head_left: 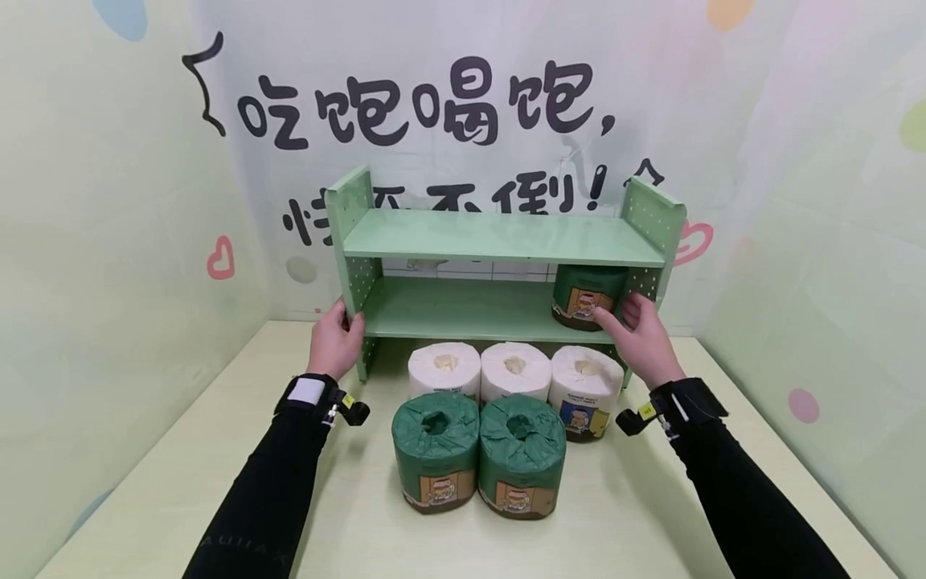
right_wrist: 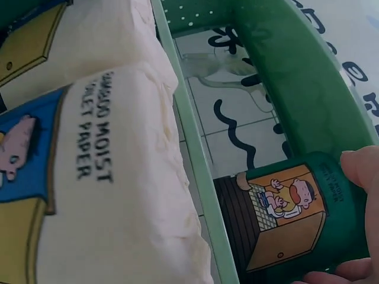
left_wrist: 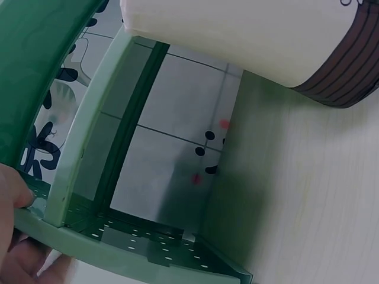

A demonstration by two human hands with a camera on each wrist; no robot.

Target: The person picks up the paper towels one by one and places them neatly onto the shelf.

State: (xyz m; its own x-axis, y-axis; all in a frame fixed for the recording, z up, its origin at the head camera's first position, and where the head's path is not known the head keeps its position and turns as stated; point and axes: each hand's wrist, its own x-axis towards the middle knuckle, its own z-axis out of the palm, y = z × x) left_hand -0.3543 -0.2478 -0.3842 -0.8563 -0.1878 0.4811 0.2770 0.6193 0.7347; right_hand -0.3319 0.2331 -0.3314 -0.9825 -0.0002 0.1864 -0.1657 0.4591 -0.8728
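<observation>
A light green two-tier shelf [head_left: 499, 239] stands at the back of the table. My left hand [head_left: 337, 342] grips its left side panel, thumb in front and fingers on the outer side, also seen in the left wrist view [left_wrist: 21, 236]. On the lower board, at the right end, sits a green-wrapped toilet paper roll [head_left: 579, 280]. The right hand [head_left: 646, 342] holds that roll, its thumb on the front and the fingers by the right panel. In the right wrist view, the roll [right_wrist: 290, 219] lies between thumb and fingers.
Three white toilet paper rolls [head_left: 515, 368] stand in a row in front of the shelf. Two green-wrapped rolls [head_left: 437, 450] stand side by side nearer me. A lettered backdrop [head_left: 362, 48] hangs behind, with side walls left and right.
</observation>
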